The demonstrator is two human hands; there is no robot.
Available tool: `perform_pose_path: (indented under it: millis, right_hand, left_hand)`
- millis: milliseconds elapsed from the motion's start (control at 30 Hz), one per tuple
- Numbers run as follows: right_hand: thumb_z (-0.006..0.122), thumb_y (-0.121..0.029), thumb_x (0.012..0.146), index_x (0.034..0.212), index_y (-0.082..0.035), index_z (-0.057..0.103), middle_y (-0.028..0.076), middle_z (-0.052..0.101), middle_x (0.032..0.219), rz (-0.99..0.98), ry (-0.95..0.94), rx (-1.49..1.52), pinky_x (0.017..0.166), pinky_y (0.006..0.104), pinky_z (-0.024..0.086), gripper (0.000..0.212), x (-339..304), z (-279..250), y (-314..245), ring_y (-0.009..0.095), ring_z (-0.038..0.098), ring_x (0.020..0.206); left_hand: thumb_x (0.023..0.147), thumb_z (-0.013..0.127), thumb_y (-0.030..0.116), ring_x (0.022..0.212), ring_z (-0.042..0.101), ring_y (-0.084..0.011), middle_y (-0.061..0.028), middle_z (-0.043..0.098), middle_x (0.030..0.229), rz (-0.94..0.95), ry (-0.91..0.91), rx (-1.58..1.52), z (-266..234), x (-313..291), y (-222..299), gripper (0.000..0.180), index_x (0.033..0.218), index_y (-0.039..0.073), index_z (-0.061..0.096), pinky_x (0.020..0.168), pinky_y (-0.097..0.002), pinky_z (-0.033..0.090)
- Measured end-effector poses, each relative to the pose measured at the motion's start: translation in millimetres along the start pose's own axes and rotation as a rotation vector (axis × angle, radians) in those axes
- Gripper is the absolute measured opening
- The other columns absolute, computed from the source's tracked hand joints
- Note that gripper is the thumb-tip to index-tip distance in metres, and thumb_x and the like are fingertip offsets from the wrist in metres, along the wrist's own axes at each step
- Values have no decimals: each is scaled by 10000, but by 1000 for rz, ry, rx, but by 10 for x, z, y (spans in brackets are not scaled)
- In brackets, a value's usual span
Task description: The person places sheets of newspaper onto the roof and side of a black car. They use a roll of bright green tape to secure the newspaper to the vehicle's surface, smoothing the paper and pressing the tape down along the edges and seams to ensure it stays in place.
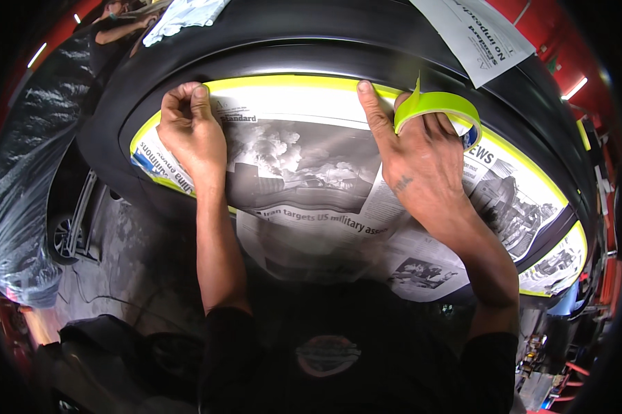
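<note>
Newspaper sheets (311,165) cover a car window, and a bright yellow-green strip of masking tape (276,81) runs along their upper edge. At the strip's left part, my left hand (195,127) is closed, thumb against curled fingers; whatever is between them is hidden. Through a roll of masking tape (452,103) go the fingers of my right hand (421,155), which carries it. A short tape end sticks up from the roll. My right thumb presses on the tape strip at the window's top edge. The lower newspaper hangs loose in front of my body.
Black car bodywork (290,52) surrounds the window. More newspaper (480,34) and a pale cloth (183,19) lie on the roof. To the left stands a plastic-covered vehicle (35,152), with another person (114,34) behind. A smaller papered window (556,262) is at right.
</note>
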State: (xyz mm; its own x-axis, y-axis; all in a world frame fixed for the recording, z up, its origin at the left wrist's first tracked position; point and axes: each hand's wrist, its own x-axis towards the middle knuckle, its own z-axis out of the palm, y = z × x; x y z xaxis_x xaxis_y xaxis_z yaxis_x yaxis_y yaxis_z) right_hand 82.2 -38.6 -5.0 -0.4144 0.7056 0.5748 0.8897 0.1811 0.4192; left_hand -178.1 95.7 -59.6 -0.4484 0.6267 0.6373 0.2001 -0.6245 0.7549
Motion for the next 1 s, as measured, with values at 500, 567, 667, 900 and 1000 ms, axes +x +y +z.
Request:
perform_pose_path:
  millis: [500, 567, 667, 900, 1000]
  right_hand:
    - [686, 10, 807, 1468, -46, 619, 190, 612, 911, -87, 40, 23, 705, 419, 535, 666, 225, 29, -147, 322, 658, 807]
    - [669, 60, 784, 1539, -133, 576, 285, 664, 1145, -28, -43, 43, 882, 485, 588, 785, 213, 20, -187, 424, 702, 973]
    - [676, 46, 788, 1526, -117, 582, 266, 657, 1092, -35, -42, 34, 841, 473, 579, 762, 240, 13, -197, 402, 693, 930]
    - [680, -11, 814, 1447, -8, 624, 183, 633, 844, -108, 44, 19, 657, 400, 533, 635, 297, 5, -167, 290, 653, 748]
    - [674, -18, 820, 1443, -8, 625, 174, 628, 838, -115, 56, 7, 656, 399, 532, 625, 293, 26, -181, 289, 650, 744]
  left_hand:
    - [983, 730, 21, 765, 625, -72, -33, 716, 856, 8, -5, 74, -4, -3, 22, 76, 987, -48, 698, 730, -226, 509]
    - [994, 725, 46, 833, 635, -88, -44, 716, 920, -48, -37, 53, -18, -20, 37, 84, 1012, -34, 704, 796, -227, 502]
    - [993, 712, 11, 687, 585, -65, -18, 684, 807, 7, -18, 43, -12, -39, 25, 71, 985, -53, 682, 657, -235, 499]
    - [1024, 673, 21, 791, 589, -67, -30, 676, 896, -135, -74, -41, -48, -73, 116, 68, 1028, -44, 654, 742, -217, 486]
    - [1026, 673, 24, 771, 578, -65, -24, 672, 879, -111, -60, -77, -19, -65, 71, 70, 1023, -42, 653, 727, -221, 483]
